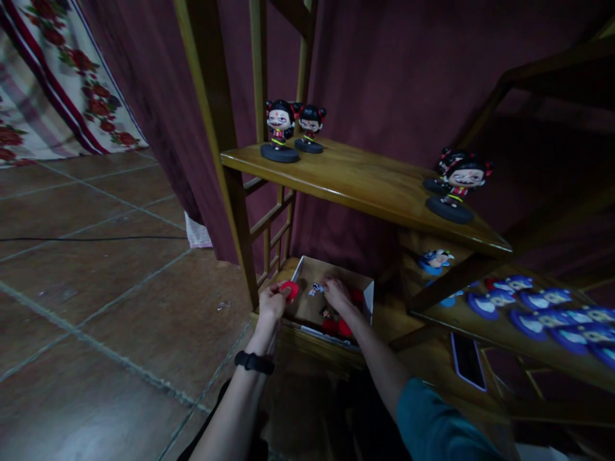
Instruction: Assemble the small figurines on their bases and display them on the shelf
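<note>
My left hand [272,301] is closed on a red round base [289,291] at the near left corner of an open cardboard box [366,301]. Inside the box, my right hand [336,293] pinches a small white and dark figurine [316,289], held over the bare cardboard. Below that hand lies another small figurine [327,312], dark with tan parts. Several red pieces [344,327] rest along the box's near right side, partly covered by my right forearm.
Above the box, a wooden shelf [365,179] carries big-headed figurines [279,125] on black bases. To the right, several blue-based figurines [490,301] stand on a lower shelf, with a phone [468,360] below. A wooden post [211,96] rises at the left.
</note>
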Demonstrator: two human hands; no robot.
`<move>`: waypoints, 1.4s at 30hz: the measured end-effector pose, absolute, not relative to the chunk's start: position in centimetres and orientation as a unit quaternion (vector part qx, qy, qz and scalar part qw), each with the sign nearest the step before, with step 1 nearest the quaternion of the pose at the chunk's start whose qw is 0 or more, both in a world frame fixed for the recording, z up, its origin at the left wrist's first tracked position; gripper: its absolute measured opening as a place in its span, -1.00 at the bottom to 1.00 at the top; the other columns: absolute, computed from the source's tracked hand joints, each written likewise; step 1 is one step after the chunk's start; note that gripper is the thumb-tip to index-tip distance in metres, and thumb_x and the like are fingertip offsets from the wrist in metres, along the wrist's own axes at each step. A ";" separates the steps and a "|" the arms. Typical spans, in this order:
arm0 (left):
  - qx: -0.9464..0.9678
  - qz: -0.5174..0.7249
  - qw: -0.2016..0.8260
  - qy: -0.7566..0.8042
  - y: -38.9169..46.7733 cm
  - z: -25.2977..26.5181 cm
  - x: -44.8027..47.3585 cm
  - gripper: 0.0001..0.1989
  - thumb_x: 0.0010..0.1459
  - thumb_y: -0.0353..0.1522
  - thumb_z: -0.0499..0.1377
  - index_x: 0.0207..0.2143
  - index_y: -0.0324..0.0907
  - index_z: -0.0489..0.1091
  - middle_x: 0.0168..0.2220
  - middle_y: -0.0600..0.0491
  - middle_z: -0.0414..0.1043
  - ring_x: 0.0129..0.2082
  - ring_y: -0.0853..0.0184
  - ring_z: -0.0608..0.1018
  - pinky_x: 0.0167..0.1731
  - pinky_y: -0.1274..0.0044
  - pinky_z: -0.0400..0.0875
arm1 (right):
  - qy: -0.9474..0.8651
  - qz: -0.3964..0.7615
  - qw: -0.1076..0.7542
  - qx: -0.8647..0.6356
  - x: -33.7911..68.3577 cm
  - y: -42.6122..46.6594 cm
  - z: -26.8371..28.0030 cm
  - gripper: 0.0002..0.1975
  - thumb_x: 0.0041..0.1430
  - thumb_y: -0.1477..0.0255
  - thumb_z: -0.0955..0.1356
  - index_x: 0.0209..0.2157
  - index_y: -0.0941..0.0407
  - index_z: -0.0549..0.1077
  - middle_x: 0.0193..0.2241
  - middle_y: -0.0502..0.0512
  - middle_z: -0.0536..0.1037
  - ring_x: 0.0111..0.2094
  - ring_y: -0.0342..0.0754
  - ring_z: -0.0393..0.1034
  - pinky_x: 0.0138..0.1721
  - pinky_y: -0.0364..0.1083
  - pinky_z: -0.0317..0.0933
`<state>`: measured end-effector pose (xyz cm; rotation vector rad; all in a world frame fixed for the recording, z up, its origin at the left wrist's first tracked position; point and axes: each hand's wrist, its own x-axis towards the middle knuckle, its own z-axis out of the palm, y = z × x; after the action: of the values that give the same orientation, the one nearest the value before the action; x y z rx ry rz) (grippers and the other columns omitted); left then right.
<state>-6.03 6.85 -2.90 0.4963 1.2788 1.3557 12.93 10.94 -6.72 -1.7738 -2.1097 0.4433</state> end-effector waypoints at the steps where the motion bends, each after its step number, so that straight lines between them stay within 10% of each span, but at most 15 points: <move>1: 0.212 0.576 0.571 0.546 6.7 -2.9 -6.1 -0.79 -0.24 -0.53 0.27 -0.44 -0.30 0.40 -0.53 0.04 0.42 -0.58 0.42 0.46 -0.60 0.58 0.37 | -0.754 0.135 0.149 -0.625 12.8 10.7 -6.8 -0.65 0.10 0.62 0.18 -0.19 0.05 0.47 -0.14 0.12 0.52 -0.07 -0.04 0.35 -0.05 -0.11 0.15; 14: 0.195 0.566 0.613 0.516 5.9 -2.8 -6.9 -0.81 -0.14 -0.52 0.26 -0.37 -0.32 0.43 -0.46 -0.03 0.47 -0.54 0.41 0.51 -0.58 0.62 0.43 | -0.747 0.089 0.040 -0.658 13.3 10.3 -6.7 -0.68 0.09 0.63 0.18 -0.15 0.15 0.41 -0.09 0.29 0.45 -0.12 0.06 0.40 -0.19 -0.05 0.22; 18: 0.184 0.555 0.632 0.509 5.8 -2.3 -6.7 -0.81 -0.13 -0.53 0.26 -0.36 -0.32 0.43 -0.44 -0.06 0.49 -0.51 0.40 0.52 -0.58 0.63 0.43 | -0.689 0.179 0.145 -0.687 13.4 10.7 -5.8 -0.77 0.03 0.56 0.28 -0.23 0.12 0.43 -0.21 0.21 0.53 -0.18 0.04 0.43 -0.20 -0.05 0.24; 23: 0.173 0.544 0.648 0.504 5.7 -2.1 -6.4 -0.85 -0.10 -0.54 0.24 -0.38 -0.32 0.44 -0.47 -0.05 0.49 -0.52 0.40 0.52 -0.55 0.61 0.45 | -0.480 0.561 0.416 -0.531 12.5 10.9 -3.9 -0.81 -0.01 0.43 0.34 -0.28 0.12 0.42 -0.39 0.03 0.55 -0.50 -0.17 0.40 -0.46 -0.18 0.31; 27: 0.179 0.531 0.665 0.494 5.7 -1.9 -6.1 -0.86 -0.08 -0.54 0.23 -0.38 -0.32 0.45 -0.48 -0.06 0.49 -0.52 0.41 0.52 -0.54 0.62 0.44 | -0.351 0.738 0.440 -0.372 11.4 9.8 -2.3 -0.77 0.03 0.42 0.31 -0.22 0.15 0.41 -0.27 0.10 0.56 -0.52 -0.23 0.38 -0.43 -0.21 0.34; 42: 0.184 0.525 0.676 0.483 5.4 -1.9 -5.6 -0.86 -0.03 -0.52 0.21 -0.33 -0.32 0.43 -0.44 -0.08 0.50 -0.48 0.37 0.55 -0.52 0.60 0.48 | -0.298 0.711 0.503 -0.390 10.4 8.9 -2.0 -0.85 -0.04 0.45 0.36 -0.34 0.11 0.40 -0.35 0.01 0.55 -0.37 -0.15 0.46 -0.20 -0.09 0.34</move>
<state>-5.56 5.36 -1.93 0.4143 1.0849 1.1815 10.39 8.95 -2.01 -0.9425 -0.7208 1.7177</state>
